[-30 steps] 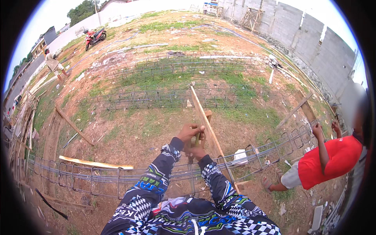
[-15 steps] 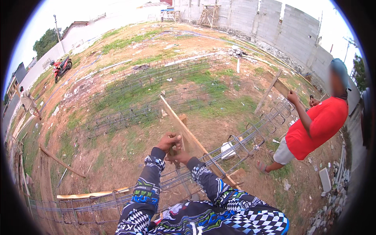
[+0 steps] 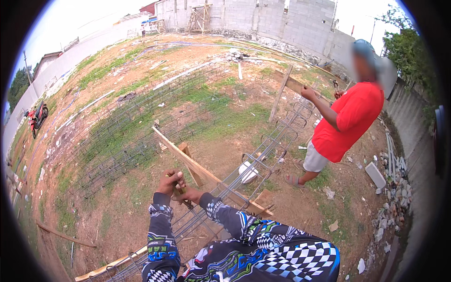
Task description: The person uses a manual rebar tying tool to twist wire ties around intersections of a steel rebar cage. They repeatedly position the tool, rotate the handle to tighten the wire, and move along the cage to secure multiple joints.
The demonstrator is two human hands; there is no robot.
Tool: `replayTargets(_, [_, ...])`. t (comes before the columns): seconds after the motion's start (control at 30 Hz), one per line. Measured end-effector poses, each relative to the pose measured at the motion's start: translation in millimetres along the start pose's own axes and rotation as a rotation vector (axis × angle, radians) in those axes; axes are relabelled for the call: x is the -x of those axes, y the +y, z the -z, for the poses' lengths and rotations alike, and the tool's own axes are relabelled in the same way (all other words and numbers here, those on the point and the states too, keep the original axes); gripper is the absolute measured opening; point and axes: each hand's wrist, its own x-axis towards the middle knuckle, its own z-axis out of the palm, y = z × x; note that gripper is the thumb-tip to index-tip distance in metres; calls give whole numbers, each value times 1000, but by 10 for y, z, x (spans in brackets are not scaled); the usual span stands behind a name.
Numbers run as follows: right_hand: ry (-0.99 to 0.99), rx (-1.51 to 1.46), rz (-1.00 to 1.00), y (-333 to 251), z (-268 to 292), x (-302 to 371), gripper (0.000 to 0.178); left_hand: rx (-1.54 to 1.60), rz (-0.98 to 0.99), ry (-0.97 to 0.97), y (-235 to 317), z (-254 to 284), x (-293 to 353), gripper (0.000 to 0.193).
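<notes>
My left hand (image 3: 170, 182) and my right hand (image 3: 188, 195) are closed together on a small hand tool (image 3: 181, 192) with a wooden grip, held at the top of a long steel rebar cage (image 3: 263, 157) that runs diagonally in front of me. A wooden plank (image 3: 197, 167) leans across the cage just beyond my hands. My sleeves are patterned blue, black and white. What the tool's tip touches is hidden.
A person in a red shirt (image 3: 350, 117) stands at the right, hands on the far end of the cage near a wooden trestle (image 3: 284, 87). More rebar cages (image 3: 141, 122) lie on the grass. A white bucket (image 3: 247, 171), rubble (image 3: 390, 188), a block wall (image 3: 282, 21) and a motorbike (image 3: 36, 117) surround.
The view has swung to the right: the person in red now stands nearer the middle right and the motorbike has slid to the left edge. My hands stay together on the tool.
</notes>
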Motion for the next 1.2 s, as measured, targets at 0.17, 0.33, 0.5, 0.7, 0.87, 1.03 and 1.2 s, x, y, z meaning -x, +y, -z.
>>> replayTargets(0.17, [721,157,172,267,-354,-251,31,-390,-461,848,-267,-527,-224,35])
replayTargets(0.33, [1010,212,273,365,-493,-200,40,-304,-88,756,-128,-492,-190,36])
replayTargets(0.5, [275,5,137,196,-54,-197,44,42,-55,-84,-103,126,-153,37])
replayTargets(0.7, [986,395,227,500,-235,-294,38,-471,-665,803,-420,-916,-259,38])
replayTargets(0.87, [931,337,380,511,-533,-21,58,-255,-123,212,-118,-401,-73,46])
replayTargets(1.03, [471,109,223,141,-260,190,50,-140,14,-226,-37,-64,-51,61])
replayTargets(1.2, [696,175,235,180,-268,148,32,-496,-433,638,-306,-584,-84,60])
